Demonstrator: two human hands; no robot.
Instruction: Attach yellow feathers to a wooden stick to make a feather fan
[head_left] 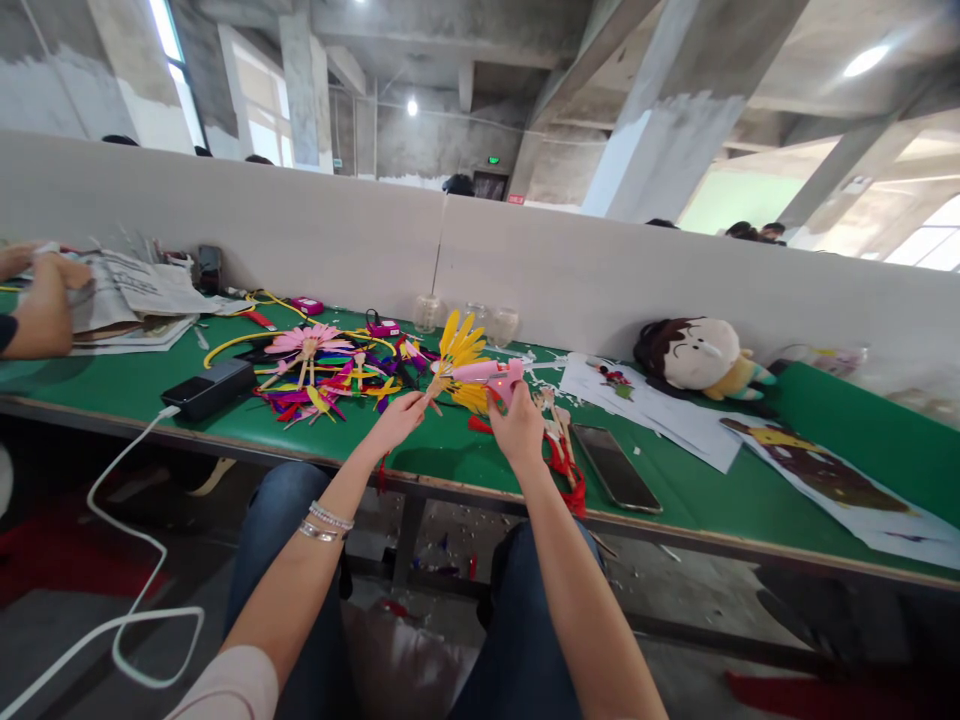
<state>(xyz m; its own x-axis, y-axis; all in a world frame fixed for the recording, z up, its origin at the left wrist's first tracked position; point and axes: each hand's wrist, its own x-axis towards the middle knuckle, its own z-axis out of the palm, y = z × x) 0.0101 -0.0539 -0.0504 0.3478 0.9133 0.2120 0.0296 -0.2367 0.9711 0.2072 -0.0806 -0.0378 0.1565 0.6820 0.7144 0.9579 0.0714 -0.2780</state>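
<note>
Pale pink sleeve fabric lies nearest in the head view. Beyond it, the left hand pinches the pale stem of a yellow feather fan above the near edge of the green table. The right hand curls around a pink plastic glue gun. Print on white newspaper sheets, left, is unreadable.

Green table beneath phone, papers

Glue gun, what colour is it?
The glue gun is pink, best seen in the head view.
</note>
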